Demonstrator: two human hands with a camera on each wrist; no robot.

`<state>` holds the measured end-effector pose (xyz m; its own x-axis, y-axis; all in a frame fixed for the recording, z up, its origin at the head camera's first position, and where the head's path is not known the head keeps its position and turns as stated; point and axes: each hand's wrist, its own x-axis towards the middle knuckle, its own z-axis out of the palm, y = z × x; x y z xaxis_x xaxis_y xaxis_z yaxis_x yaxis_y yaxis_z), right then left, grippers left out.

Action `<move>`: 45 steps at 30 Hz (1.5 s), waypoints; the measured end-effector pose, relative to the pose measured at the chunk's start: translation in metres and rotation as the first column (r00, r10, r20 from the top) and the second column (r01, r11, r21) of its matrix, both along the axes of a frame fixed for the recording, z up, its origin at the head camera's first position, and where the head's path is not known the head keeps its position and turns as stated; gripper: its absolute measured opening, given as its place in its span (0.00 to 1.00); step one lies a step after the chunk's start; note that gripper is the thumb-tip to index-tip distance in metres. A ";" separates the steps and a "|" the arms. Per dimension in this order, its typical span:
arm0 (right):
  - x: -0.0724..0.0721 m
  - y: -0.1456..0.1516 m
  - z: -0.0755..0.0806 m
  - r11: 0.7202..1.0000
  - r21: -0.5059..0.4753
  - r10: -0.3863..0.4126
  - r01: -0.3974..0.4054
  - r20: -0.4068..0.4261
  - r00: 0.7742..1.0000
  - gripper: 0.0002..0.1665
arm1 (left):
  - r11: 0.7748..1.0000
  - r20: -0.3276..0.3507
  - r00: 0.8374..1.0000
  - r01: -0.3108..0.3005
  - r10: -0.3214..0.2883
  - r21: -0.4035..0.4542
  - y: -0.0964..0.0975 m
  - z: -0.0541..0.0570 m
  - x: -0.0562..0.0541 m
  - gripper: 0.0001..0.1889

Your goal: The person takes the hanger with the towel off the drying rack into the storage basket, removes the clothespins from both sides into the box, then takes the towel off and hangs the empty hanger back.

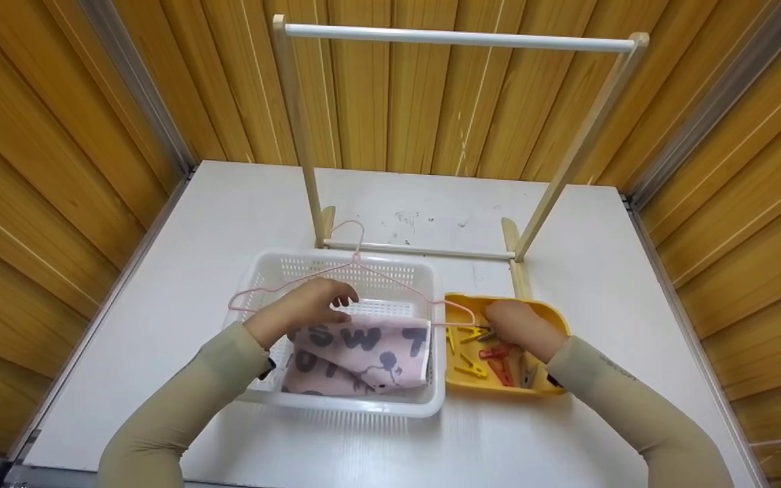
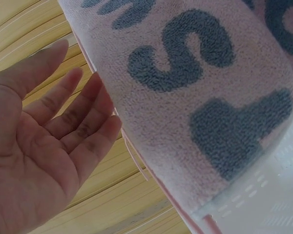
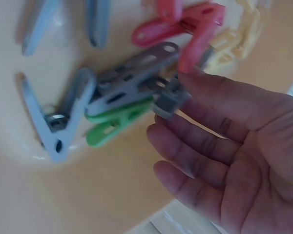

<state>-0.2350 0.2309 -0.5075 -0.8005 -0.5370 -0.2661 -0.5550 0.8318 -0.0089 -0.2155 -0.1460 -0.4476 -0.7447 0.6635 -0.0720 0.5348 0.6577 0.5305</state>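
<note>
A pink towel with grey letters [image 1: 384,362] hangs folded over the bar of a pink clothes hanger [image 1: 404,279], which lies across a white basket [image 1: 363,407]. My left hand [image 1: 312,301] is at the towel's upper edge, fingers loosely bent, fingertips right beside the fold in the left wrist view. My right hand [image 1: 523,325] reaches into a yellow bin [image 1: 455,386]. In the right wrist view its thumb and forefinger pinch a grey clothespin [image 3: 170,100]. Near those fingers lie a green clothespin [image 3: 115,124] and a red clothespin [image 3: 200,36].
Behind the basket stands a rack with wooden legs [image 1: 570,152] and a white top rail [image 1: 458,36]. Its lower bar [image 1: 424,251] runs just behind the basket. Several yellow clothespins [image 1: 470,366] lie in the bin. Wood-patterned walls enclose the white table [image 1: 187,285].
</note>
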 end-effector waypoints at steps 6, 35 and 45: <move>-0.003 -0.001 0.025 0.999 0.001 -0.032 0.032 0.019 0.999 0.12 | 1.000 0.014 1.000 0.004 -0.004 -0.007 0.001 0.001 -0.001 0.14; -0.006 -0.058 0.059 0.895 -0.443 0.053 -0.046 0.004 0.999 0.22 | 0.998 -0.020 1.000 -0.017 0.015 -0.067 0.008 0.006 0.001 0.13; -0.014 -0.090 0.042 0.869 -0.489 0.114 -0.078 0.046 0.992 0.24 | 0.995 -0.043 0.999 -0.009 0.004 -0.099 0.012 0.002 -0.002 0.12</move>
